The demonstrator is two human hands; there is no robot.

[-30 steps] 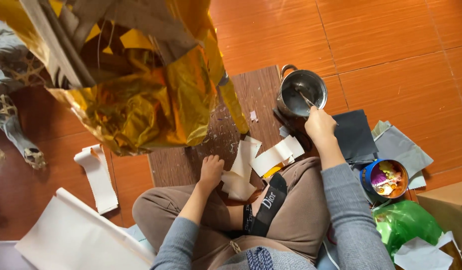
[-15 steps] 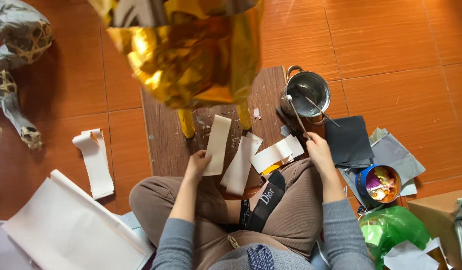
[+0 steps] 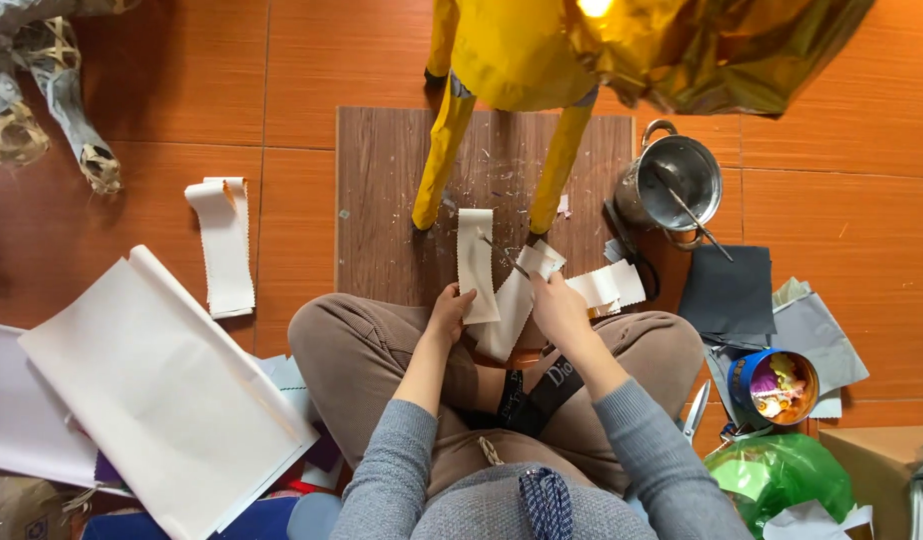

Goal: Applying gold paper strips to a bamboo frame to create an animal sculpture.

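Down at our lap, our left hand (image 3: 447, 312) is closed on the lower end of a white paper strip (image 3: 476, 262), pinning it upright against the board (image 3: 381, 200). Our right hand (image 3: 559, 305) grips a thin brush (image 3: 503, 256), its tip on the strip's edge, with more loose strips (image 3: 609, 287) lying just beside it. We judge the work partway along: this strip is being coated and is not yet stuck on anything.

Just beyond the hands stand two yellow legs (image 3: 439, 160) of a figure (image 3: 521, 50), already covered in colour, with gold foil (image 3: 741, 50) draped at its upper right. How much of the figure remains bare we cannot tell, since most of it is out of view.

To our right sits a metal pot (image 3: 671, 182) with a stick in it, near the board's edge, then dark sheets (image 3: 726, 290), grey sheets (image 3: 816, 335) and a blue tub (image 3: 776, 385) of coloured bits. A green bag (image 3: 781, 475) lies close by our right knee. To our left, a big white sheet (image 3: 161, 390) spreads over the floor (image 3: 181, 80), with another curled strip (image 3: 224, 240) above it. Far left, a woven frame (image 3: 41, 90) wrapped in grey paper rests well apart.

Nothing blocks our hands; the legs stand close, right above the strip.
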